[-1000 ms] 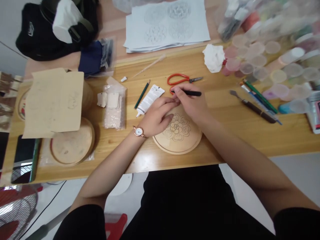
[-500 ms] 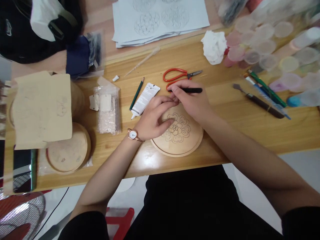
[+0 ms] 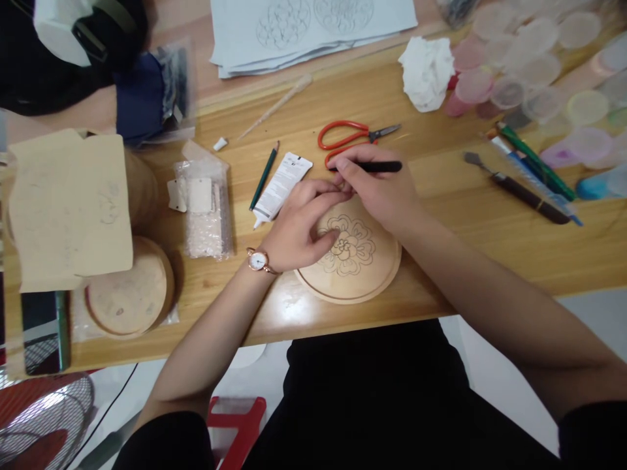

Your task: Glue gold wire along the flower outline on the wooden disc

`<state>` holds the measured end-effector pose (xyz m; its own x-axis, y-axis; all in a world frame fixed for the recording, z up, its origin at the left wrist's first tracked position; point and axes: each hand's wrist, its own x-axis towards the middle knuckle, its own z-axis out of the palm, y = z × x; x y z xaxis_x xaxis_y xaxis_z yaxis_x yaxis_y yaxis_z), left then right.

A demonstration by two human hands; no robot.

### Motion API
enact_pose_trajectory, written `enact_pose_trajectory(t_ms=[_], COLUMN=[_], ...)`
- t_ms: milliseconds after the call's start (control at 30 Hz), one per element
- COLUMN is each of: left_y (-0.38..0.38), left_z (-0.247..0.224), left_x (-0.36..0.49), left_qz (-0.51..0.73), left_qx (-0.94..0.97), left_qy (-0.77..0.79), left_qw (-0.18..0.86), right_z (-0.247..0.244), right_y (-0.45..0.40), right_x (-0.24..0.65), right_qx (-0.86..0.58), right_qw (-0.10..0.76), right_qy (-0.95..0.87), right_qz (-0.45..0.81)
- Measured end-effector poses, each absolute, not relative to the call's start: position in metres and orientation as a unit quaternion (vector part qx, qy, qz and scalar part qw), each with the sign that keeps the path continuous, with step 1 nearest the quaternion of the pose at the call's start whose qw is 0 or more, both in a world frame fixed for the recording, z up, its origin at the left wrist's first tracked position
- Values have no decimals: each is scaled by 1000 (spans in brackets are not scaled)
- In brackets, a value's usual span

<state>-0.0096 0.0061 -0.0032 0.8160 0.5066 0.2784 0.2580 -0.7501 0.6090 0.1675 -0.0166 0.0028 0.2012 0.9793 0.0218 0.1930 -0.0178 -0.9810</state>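
Note:
A round wooden disc [image 3: 350,284] with a raised rim lies at the table's front edge, a flower outline [image 3: 361,245] drawn on its face. Across its left side rests my left hand [image 3: 307,225], thumb on the drawing and the other fingers bent at the far edge, holding the disc. My right hand [image 3: 385,189] pinches a slim black-handled tool [image 3: 385,167] just above that far edge; the tool's tip is hidden among the fingers of both hands. Red-handled scissors [image 3: 345,136] lie right behind my right hand. A white tube [image 3: 284,186] lies beside my left hand.
On the left are a pencil [image 3: 264,176], a plastic packet [image 3: 208,222], a paper sheet [image 3: 73,209] and a round wooden piece [image 3: 127,294]. A palette knife [image 3: 529,199], brushes and several small pots [image 3: 533,68] stand right. Patterned papers [image 3: 313,32] and crumpled tissue [image 3: 427,72] are behind.
The view has shifted slightly, so the table's things sit a little higher in the picture. Both hands keep nearly the same pose on the disc, the right still gripping the black-handled tool.

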Motion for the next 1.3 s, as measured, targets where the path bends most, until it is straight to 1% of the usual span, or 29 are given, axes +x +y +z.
enact_pose_trajectory(t_ms=[233,367,933,1300], left_y=[5,5,6,6], left_z=[-2,-1,-3,-3], left_x=[-9,-9,-9,-8], left_qz=[203,210,213,222], left_qx=[911,912,909,907], left_qy=[222,210,210,204], left_qw=[282,283,291,295], right_z=[3,3,-5,-3], right_y=[-16,-16,-16,-16], right_x=[168,169,173,173], right_qx=[-590,-591,-559,-564], right_qw=[504,497,517,510], right_qy=[-484,-494,-510,-513], right_qz=[403,400,399,398])
